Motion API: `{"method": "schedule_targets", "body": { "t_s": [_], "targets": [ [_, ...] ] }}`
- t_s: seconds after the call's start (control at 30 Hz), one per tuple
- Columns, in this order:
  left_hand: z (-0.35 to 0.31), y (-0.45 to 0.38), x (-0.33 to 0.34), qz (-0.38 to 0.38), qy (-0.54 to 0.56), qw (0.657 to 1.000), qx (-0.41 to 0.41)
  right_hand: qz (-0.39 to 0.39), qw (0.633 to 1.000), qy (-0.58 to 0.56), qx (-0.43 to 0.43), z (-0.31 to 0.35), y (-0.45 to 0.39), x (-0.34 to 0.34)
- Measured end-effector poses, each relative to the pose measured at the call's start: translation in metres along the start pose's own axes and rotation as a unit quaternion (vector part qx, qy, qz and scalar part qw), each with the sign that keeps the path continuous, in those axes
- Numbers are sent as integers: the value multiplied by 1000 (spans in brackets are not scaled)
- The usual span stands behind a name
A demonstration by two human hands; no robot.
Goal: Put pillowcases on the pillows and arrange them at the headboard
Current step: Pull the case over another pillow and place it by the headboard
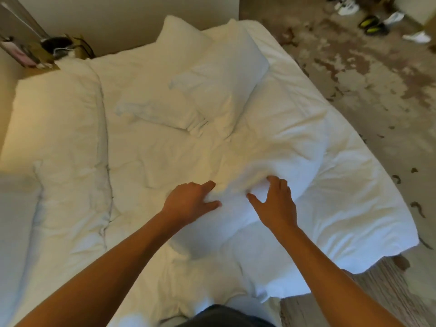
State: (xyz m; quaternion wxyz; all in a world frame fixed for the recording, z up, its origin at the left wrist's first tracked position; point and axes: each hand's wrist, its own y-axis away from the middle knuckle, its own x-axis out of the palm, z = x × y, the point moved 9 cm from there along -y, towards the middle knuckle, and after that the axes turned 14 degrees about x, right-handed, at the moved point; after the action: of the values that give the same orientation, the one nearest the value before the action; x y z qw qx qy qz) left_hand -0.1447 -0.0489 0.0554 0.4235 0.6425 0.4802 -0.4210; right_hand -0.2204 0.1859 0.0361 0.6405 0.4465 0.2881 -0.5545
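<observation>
**Pillow handling: both hands grasping on the bed**
The pillow lies near right on the bed. Our left hand and right hand each pinch a fold of its cloth at the near-left end. We judge it light, soft and limp, so it will sag, and smooth cloth may slip. We take hold at the corners or along a short edge, not mid-body.

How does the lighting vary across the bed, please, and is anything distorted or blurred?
Head view: warm yellow light tints the duvet at left, cooler white at right; the wide lens bows the bed's right edge; the shoes are blurred; left hand and right hand gripping the near pillow look sharper.
</observation>
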Motion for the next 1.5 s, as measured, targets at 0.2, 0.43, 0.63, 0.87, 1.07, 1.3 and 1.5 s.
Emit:
{"method": "schedule_targets", "body": {
  "t_s": [0.2, 0.43, 0.63, 0.87, 1.07, 1.3, 1.5],
  "targets": [
    [16, 108, -49, -14, -70, 996, 53, 15, 984, 33, -172, 79, 74, 9],
    [81, 232, -75, -54, -73, 996, 23, 30, 936, 141, -322, 158, 140, 85],
    [140, 318, -40, -97, 5, 992, -76, 73, 917, 193, -341, 200, 192, 139],
    [175, 367, 8, -100, 64, 985, -125, 110, 900, 254, -336, 204, 234, 166],
    [182, 368, 6, -98, 111, 982, -115, 100, 913, 190, -346, 204, 263, 148],
    [143, 333, 28, -13, 136, 988, -70, 100, 940, 154, -288, 169, 267, 156],
    [144, 325, 13, -44, 124, 985, -112, 31, 960, 138, -243, 147, 239, 147]
  ]
}}
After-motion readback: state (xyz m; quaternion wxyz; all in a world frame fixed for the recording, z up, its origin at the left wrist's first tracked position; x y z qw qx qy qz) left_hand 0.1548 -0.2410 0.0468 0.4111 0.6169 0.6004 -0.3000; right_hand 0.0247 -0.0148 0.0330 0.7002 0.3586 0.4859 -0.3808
